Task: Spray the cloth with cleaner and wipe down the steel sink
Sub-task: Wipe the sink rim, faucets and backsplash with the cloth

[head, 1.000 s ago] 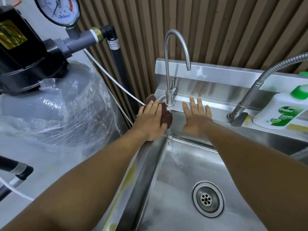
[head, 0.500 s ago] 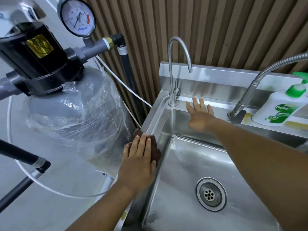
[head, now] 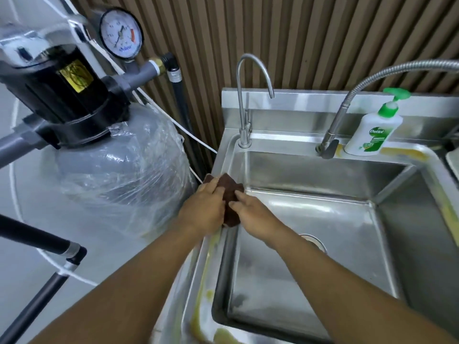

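Observation:
A dark brown cloth is bunched over the left rim of the steel sink. My left hand grips the cloth from the left, fingers curled over its top. From the right, my right hand pinches the same cloth with fingertips on its edge. Both hands meet just above the sink's left rim. My right forearm partly hides the drain. No spray bottle is visible.
A gooseneck tap stands at the sink's back left corner. A flexible hose tap and a white Dettol pump bottle sit on the back ledge. Left of the sink stands a plastic-wrapped tank with a pressure gauge.
My right hand left the sink's back wall and came to the cloth. My left hand drew the cloth back along the left rim and now bunches it instead of pressing flat.

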The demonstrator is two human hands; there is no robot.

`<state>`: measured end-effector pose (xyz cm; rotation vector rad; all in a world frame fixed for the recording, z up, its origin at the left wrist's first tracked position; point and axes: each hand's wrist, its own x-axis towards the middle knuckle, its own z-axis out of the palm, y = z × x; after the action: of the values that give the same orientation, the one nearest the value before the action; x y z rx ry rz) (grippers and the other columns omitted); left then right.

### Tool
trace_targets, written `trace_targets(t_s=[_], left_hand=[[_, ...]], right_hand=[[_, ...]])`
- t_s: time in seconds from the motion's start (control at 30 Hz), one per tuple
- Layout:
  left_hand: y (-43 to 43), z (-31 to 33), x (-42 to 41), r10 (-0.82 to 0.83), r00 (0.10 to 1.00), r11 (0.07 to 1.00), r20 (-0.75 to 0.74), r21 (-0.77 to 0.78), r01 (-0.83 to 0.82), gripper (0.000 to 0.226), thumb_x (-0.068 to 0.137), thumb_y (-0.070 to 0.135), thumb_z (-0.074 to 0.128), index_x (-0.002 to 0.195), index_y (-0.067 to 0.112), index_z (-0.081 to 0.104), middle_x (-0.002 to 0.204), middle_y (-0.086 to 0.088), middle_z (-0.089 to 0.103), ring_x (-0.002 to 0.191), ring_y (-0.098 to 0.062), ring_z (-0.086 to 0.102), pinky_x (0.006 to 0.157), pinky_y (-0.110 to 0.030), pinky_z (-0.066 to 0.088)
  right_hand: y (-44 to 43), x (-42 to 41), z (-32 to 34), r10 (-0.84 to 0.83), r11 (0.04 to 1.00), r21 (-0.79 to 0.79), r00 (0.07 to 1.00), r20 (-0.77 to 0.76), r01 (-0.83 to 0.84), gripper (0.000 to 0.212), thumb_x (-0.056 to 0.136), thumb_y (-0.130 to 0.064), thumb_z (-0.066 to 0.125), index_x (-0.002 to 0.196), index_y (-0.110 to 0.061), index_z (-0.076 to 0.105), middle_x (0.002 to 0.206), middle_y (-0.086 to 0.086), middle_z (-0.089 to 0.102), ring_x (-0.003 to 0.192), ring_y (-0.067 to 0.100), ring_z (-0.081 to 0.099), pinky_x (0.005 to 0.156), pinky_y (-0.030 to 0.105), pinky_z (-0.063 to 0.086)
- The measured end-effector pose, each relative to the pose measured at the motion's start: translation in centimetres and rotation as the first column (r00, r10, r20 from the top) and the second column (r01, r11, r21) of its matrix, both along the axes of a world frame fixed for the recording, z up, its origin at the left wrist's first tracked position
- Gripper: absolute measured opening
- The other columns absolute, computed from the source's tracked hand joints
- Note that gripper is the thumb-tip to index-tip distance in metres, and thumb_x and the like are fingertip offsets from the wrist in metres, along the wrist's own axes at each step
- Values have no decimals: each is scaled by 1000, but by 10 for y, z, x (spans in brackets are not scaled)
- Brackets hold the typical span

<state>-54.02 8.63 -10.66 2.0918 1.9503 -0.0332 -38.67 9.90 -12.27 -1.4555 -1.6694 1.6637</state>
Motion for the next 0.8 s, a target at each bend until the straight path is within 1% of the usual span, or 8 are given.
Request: trace_targets(t_s=[0.07, 0.17, 0.23, 0.3, 0.43, 0.57, 0.67, 0.8], left_hand=[[-16, 2, -4, -70, 994, 997, -80, 16, 72, 47, 101, 28, 47, 146, 14, 46, 162, -7, 28, 140, -30, 32, 104, -39, 44], [-39, 1, -4, -102, 981, 993, -165, 45, 111, 53, 103, 38, 39, 154, 23, 37, 160, -2, 30, 139, -29, 31, 104, -39, 38], [-47, -2, -5, -104, 976, 993, -190, 43, 114, 57, 105, 42, 35, 158, 23, 28, 163, -2, 25, 143, -27, 26, 110, -41, 30], [-50, -2, -9, -113, 975, 992, -193, 35, 122, 59, 106, 43, 30, 159, 21, 23, 164, -1, 24, 145, -25, 24, 113, -43, 25], [-63, 4, -16, -212, 960, 976, -185, 5, 217, 77, 91, 48, 7, 151, 15, 44, 160, -5, 35, 139, -29, 34, 108, -46, 33], [-108, 2, -21, -276, 938, 946, -212, 113, 304, 60, 94, 44, 28, 121, 11, 71, 129, -7, 65, 112, -30, 58, 86, -45, 50], [-138, 0, -23, -271, 946, 951, -178, 100, 291, 55, 96, 45, 36, 123, 10, 68, 127, -5, 64, 111, -29, 58, 88, -48, 50], [-140, -2, -20, -223, 961, 975, -166, -14, 224, 74, 95, 54, 19, 149, 10, 46, 157, -6, 40, 140, -29, 37, 115, -54, 31]], right_hand=[[-3, -13, 2, -41, 997, -70, 998, -46, 38, 42, 86, -43, 47, 125, -33, 60, 125, 4, 66, 113, 23, 63, 103, 44, 49], [-7, -18, 6, -33, 997, -69, 999, -8, 32, 59, 94, -42, 44, 152, -33, 36, 142, -1, 53, 126, 19, 53, 109, 36, 42], [-18, -16, 6, -15, 996, -85, 1000, 25, 17, 64, 92, -43, 41, 155, -34, 29, 138, -1, 55, 118, 17, 56, 93, 30, 47], [-33, -14, 4, -29, 992, -120, 999, 32, 33, 50, 92, -41, 38, 139, -27, 48, 117, 2, 63, 97, 18, 58, 74, 28, 45], [-72, -10, 7, -62, 974, -223, 996, -59, 48, 26, 101, -30, 39, 107, -14, 60, 96, 7, 65, 84, 18, 59, 73, 30, 44], [-109, -5, 18, 7, 970, -242, 1000, 20, -2, 29, 102, -31, 41, 102, -13, 65, 96, 6, 68, 78, 13, 59, 63, 20, 45], [-125, -2, 20, 41, 969, -246, 998, 41, -29, 32, 100, -35, 40, 101, -16, 65, 99, 3, 70, 84, 14, 61, 77, 29, 45], [-120, -11, 20, -37, 974, -221, 999, 23, 41, 32, 102, -37, 38, 117, -25, 64, 114, 0, 69, 103, 12, 63, 93, 30, 47]])
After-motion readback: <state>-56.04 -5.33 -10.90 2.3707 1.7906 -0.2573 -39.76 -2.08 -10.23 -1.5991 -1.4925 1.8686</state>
